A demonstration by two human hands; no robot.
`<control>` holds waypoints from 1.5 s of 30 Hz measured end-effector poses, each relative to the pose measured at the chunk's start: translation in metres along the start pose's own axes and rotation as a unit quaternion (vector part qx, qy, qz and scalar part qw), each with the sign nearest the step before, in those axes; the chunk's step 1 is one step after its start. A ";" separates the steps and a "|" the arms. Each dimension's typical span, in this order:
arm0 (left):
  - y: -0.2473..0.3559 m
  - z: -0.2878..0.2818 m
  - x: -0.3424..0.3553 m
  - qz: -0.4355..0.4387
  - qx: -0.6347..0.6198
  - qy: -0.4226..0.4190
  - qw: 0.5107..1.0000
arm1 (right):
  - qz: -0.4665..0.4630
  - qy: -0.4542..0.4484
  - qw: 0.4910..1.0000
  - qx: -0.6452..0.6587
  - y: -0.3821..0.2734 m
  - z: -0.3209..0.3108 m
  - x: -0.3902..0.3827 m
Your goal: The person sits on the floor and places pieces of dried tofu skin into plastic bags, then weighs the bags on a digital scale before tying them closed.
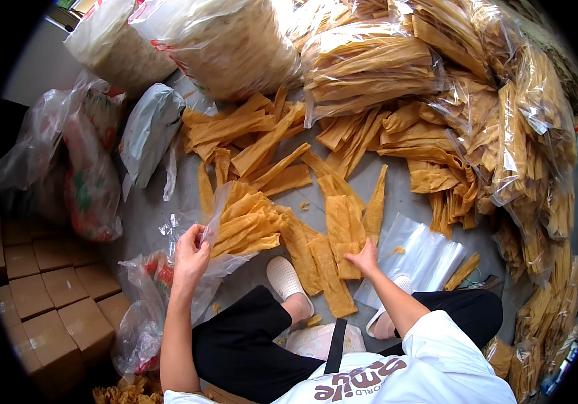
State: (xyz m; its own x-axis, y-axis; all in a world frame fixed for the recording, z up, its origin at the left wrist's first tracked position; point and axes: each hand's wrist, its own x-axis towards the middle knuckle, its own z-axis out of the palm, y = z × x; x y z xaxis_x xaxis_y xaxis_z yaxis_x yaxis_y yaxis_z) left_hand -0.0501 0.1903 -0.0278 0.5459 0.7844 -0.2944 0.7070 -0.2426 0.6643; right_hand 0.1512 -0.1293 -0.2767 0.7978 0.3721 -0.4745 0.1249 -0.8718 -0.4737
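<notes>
My left hand (193, 249) is closed on the rim of a clear plastic bag (217, 209), its fingers pinched together. A bunch of flat, dried amber strips (248, 222) lies at the bag's mouth. Whether they are inside the plastic is hard to tell. My right hand (364, 258) grips the right edge of a broad dried amber strip (345, 232), thumb on top and the other fingers mostly hidden. More long strips (332, 281) lie between my hands, some beneath the held one. Flat clear bags (417, 252) are stacked just right of my right hand.
Loose amber strips (262, 135) are heaped ahead on the grey floor. Filled clear bags (373, 67) of strips pile up behind and to the right. Big white sacks (215, 50) stand at the back left, cardboard boxes (66, 289) at the left. My shoes (287, 277) flank the strips.
</notes>
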 end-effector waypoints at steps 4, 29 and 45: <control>-0.007 -0.001 0.002 -0.020 0.007 0.000 1.000 | -0.020 0.054 0.994 0.088 -0.018 -0.023 0.000; -0.004 -0.015 -0.002 -0.029 0.000 0.031 0.999 | -0.090 -0.223 0.962 -0.131 -0.062 0.032 -0.012; -0.035 -0.004 0.000 -0.003 0.004 0.042 0.999 | -0.157 -0.004 0.978 0.140 -0.049 -0.042 -0.046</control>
State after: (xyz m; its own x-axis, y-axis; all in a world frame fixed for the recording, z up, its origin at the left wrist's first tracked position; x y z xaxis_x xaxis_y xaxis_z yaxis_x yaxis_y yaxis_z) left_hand -0.0766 0.2011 -0.0479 0.5032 0.8303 -0.2395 0.7130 -0.2423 0.6579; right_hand 0.1330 -0.1176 -0.2005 0.7410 0.6107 -0.2791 0.1955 -0.5938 -0.7805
